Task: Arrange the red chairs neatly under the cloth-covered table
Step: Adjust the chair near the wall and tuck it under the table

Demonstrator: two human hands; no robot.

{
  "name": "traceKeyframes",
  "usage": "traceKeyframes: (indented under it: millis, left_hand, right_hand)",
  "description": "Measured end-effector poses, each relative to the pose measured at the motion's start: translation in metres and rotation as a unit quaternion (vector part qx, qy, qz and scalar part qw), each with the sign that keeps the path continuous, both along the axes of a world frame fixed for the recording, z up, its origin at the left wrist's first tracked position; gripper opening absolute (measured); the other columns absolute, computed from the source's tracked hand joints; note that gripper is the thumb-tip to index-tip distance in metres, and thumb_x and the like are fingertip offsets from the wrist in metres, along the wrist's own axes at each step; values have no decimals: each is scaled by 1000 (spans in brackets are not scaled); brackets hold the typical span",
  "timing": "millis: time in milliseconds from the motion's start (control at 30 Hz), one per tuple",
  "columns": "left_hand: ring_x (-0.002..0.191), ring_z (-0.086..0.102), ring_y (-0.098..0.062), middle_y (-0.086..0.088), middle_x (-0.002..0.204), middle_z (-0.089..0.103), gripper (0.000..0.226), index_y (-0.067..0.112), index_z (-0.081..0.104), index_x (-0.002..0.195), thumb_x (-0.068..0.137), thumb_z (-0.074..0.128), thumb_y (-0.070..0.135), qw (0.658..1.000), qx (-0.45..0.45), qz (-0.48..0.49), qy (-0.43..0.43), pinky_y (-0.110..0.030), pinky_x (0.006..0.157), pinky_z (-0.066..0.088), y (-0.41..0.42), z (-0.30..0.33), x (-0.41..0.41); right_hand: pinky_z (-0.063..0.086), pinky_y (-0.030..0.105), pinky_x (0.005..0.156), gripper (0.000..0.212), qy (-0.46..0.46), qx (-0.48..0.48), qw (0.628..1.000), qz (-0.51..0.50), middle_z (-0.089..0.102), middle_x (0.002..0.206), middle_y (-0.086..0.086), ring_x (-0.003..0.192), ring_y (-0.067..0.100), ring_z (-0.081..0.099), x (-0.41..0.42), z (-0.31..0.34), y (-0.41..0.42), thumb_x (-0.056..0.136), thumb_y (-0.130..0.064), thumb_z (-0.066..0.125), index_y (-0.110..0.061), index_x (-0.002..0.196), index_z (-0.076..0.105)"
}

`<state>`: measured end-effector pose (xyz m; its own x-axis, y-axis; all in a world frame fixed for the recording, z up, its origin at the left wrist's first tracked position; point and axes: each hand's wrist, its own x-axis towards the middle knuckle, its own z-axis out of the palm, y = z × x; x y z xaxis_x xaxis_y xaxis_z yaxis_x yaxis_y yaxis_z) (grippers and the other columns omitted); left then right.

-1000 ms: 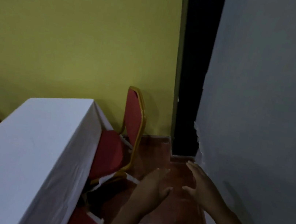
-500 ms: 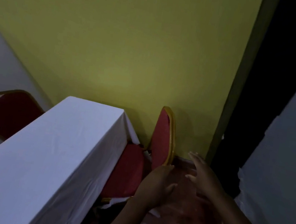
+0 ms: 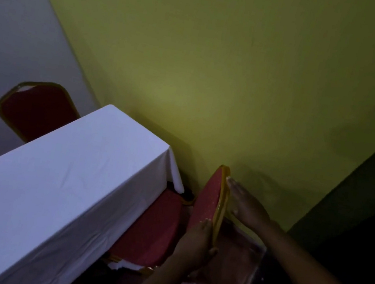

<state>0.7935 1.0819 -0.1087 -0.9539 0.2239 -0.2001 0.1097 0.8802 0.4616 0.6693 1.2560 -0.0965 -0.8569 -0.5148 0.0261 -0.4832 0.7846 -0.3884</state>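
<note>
Two hands on chair back: left hand grips front edge, right hand flat vs rear, fingers straight. Seat half under table. No legible text.

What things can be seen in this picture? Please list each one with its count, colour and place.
table: 1, covered with white cloth, left and centre.
near chair: 1, red with gold frame, at the table's right side, seat partly under the cloth.
far chairs: 2, red with gold frames, beyond the table at left, one cut by the picture's edge.
wall: 1, yellow-green, behind everything.
white surface: 1, upper left; cannot tell what it is.
floor: reddish-brown, lower right.
left hand: 1, on the front edge of the near chair's backrest.
right hand: 1, flat against the back of that backrest.
</note>
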Motion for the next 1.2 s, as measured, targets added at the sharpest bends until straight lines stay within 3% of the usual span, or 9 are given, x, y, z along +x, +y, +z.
traceKeyframes:
  millis: [100,233,333,433,633,767,900,1033,1200]
  left_hand:
    - [117,51,-34,-17,149,30,93,9,9,147,80,69,32,999,-2,27,-21,-38,90,47,10,-11,-14]
    - [128,42,-31,-13,152,26,101,44,-8,143,80,68,23,991,86,97,-37,-36,104,37,12,-16,-20]
    - [131,37,-27,-7,151,28,103,31,4,147,72,74,22,988,99,107,-54,-36,106,35,0,-15,-14]
    - [134,34,-22,-4,151,30,103,44,4,143,68,71,24,984,125,106,-68,-32,108,31,-25,-23,6]
    - [129,41,-12,1,146,41,92,37,23,144,67,74,35,982,129,118,-71,-35,106,38,-92,-21,62]
    - [126,48,-14,2,139,50,92,43,26,141,69,80,25,982,101,136,-81,-38,101,42,-135,-13,90]
    - [120,54,-16,1,135,56,74,55,24,137,82,64,27,983,41,162,-69,-35,97,45,-157,4,116]
    - [120,54,-22,-2,135,55,52,45,35,136,89,50,26,978,-9,201,-60,-33,100,42,-166,12,135]
    - [109,61,-19,-3,124,64,58,43,40,134,80,50,24,977,-7,208,-55,-31,90,47,-164,7,149]
  right_hand:
    - [27,40,111,78,-13,18,998,64,19,153,3,140,21,14,-26,-3,-10,79,-8,63,-16,144,20]
    - [25,45,111,57,-9,8,996,86,24,152,11,140,30,14,-41,-11,-22,87,1,50,-11,139,32]
    - [34,50,105,57,22,-2,997,79,35,147,12,138,31,24,-41,-19,-25,81,2,55,-11,134,39]
    - [44,51,97,60,68,-3,992,102,52,134,13,130,34,38,-25,-29,-33,69,-1,67,-12,125,49]
    - [49,41,85,62,82,-23,986,143,63,107,8,104,30,51,20,-26,-76,41,-20,80,-13,99,61]
    - [49,39,75,46,54,-49,979,193,62,92,1,89,24,51,35,-35,-108,43,-20,69,-20,88,58]
    - [46,37,75,38,29,-64,970,233,63,85,-4,82,18,56,35,-46,-130,54,-17,67,-28,88,56]
    - [47,33,65,29,19,-53,967,250,66,80,0,74,20,59,41,-40,-141,56,-18,53,-22,83,63]
    - [52,31,59,28,55,-59,961,264,67,74,-1,67,19,61,52,-47,-133,57,-25,48,-21,78,65]
